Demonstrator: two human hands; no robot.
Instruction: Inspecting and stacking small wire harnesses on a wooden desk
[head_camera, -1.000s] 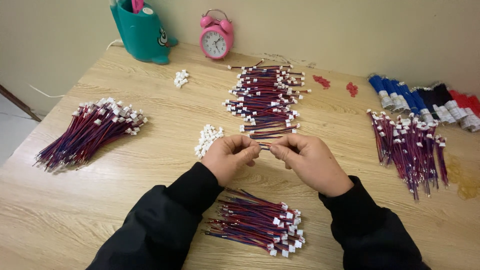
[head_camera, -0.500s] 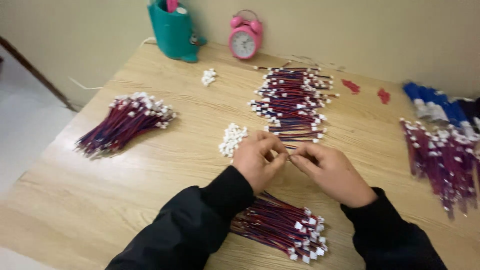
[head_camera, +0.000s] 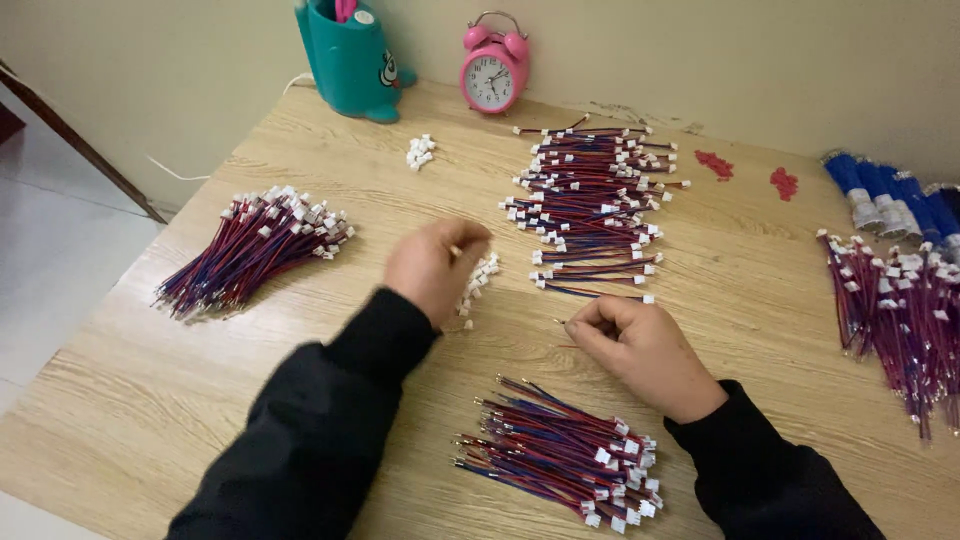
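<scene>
1. On the surface (head_camera: 200, 400), the left hand (head_camera: 432, 268) pinches a white connector (head_camera: 457, 250) over the connector pile (head_camera: 480, 280).
2. Right hand (head_camera: 640, 350), grip clamped on a thin wire (head_camera: 562, 322), rests near the wire bundle (head_camera: 560, 455).

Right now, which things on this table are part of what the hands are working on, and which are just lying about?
In use:
left hand over the small pile of white connectors
right hand, closed on a thin wire
bundle of red and blue wires nearest the person
laid-out wires

Lying about:
pink alarm clock
teal pen holder
blue rolls
</scene>
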